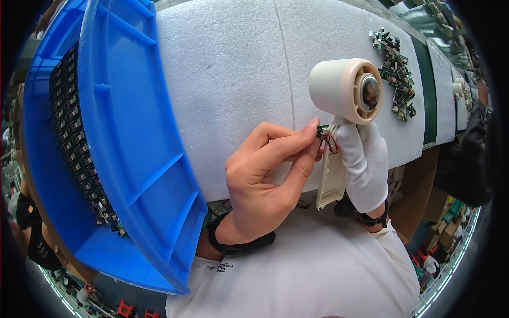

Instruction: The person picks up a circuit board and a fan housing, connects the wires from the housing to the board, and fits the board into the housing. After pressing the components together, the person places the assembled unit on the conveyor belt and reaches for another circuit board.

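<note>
My bare left hand (268, 172) pinches a small green circuit board (322, 130) between thumb and fingertips. Red and black wires (332, 143) run from beside the board toward the fan's handle. In a white glove, my right hand (365, 164) is wrapped around the handle of a cream handheld fan (333, 91). The fan's round head points up and to the right, with a picture on its round hub. Below the board, the handle's hollow cream shell (332, 183) lies exposed along the glove. The gloved fingers hide part of the handle.
At left stands a blue plastic bin (135, 95), with a black tray of circuit boards (77, 122) in its far side. A pile of loose circuit boards (398, 74) lies at the right on the white foam sheet (222, 63). A cardboard box (419, 196) sits below the table edge.
</note>
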